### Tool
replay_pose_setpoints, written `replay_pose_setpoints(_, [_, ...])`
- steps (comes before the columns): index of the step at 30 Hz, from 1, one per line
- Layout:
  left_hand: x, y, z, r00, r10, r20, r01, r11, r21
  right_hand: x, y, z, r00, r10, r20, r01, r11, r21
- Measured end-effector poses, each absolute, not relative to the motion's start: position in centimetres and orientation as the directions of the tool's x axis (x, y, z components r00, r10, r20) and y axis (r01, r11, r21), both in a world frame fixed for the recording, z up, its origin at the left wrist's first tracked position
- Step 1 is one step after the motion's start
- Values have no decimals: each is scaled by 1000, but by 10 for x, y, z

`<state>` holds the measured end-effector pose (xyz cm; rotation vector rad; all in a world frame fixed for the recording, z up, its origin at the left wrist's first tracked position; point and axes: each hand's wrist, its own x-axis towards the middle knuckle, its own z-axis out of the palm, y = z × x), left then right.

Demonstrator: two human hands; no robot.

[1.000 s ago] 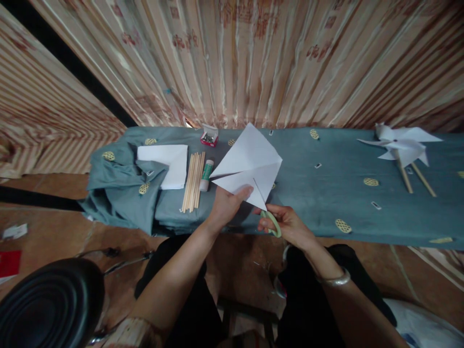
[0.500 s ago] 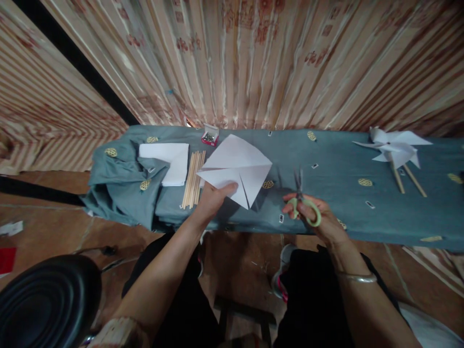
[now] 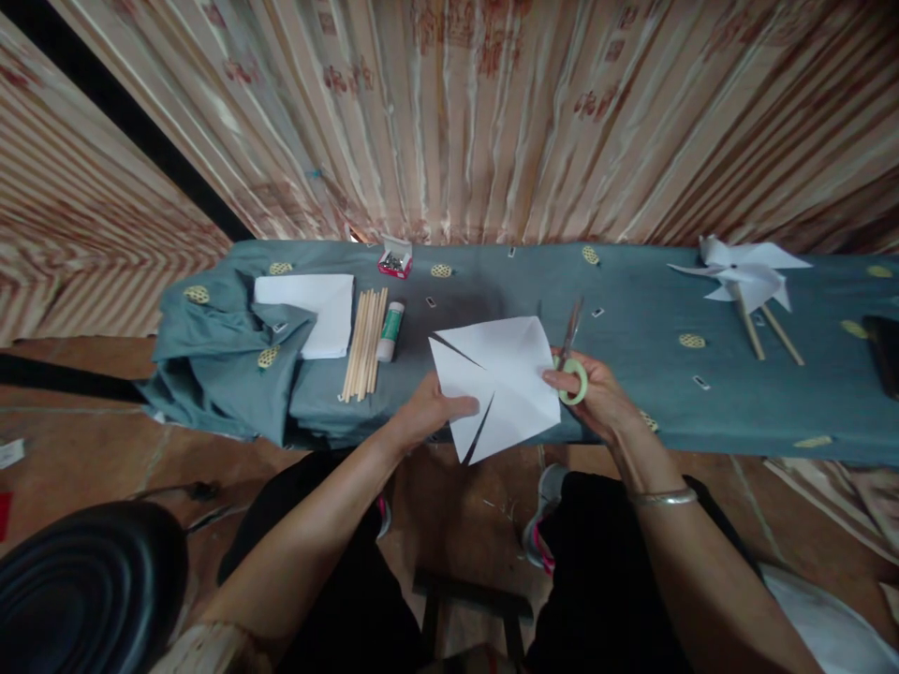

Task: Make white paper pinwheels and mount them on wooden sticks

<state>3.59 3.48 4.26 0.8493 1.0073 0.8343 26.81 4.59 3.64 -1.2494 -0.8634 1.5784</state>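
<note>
A square of white paper is held above the near edge of the cloth-covered table. Two slits run into it from its left corners toward the middle. My left hand grips its left side, thumb on top and fingers underneath. My right hand is closed round the pale green handles of a pair of scissors, their blades pointing up and away. The right thumb also touches the paper's right edge. Behind the left hand lie a bundle of wooden sticks and a glue stick.
A stack of folded white paper lies at the left, and a small open box of metal pins near the back edge. White paper pinwheels on sticks rest at the right. A dark object is at the far right. A black round stool stands lower left.
The paper has turned and come nearer and to the right, uncovering the glue stick. My right hand has brought the scissors up to the paper's right edge.
</note>
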Motion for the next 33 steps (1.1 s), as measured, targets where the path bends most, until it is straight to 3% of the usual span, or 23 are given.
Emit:
replay_pose_setpoints(3, [39,36,46,326,874,-361,-258,450,855,263,49,39,16,939,-344,-280,-326,-903])
replay_pose_setpoints(9, [51,39,51,338,913,-230,-489,379,786,260,62,37,287,903,-319,-423,-179,-888])
replay_pose_setpoints(14, [69,39,54,286,940,-187,-404,295,866,246,65,41,347,888,-303,-500,-98,-860])
replay_pose_setpoints(22, [83,43,41,-33,984,-175,-332,154,930,218,62,42,224,946,-232,-435,-116,-893])
replay_pose_setpoints(27, [70,54,31,-130,989,-74,-167,52,985,221,55,38,133,972,-194,-233,-160,-959])
replay_pose_setpoints(30, [60,60,34,-177,984,-13,-73,0,997,227,43,38,-1,985,-172,-78,-172,-982])
replay_pose_setpoints(33, [51,65,41,-234,972,19,-48,-31,998,232,30,38,-135,969,-209,-29,-214,-976])
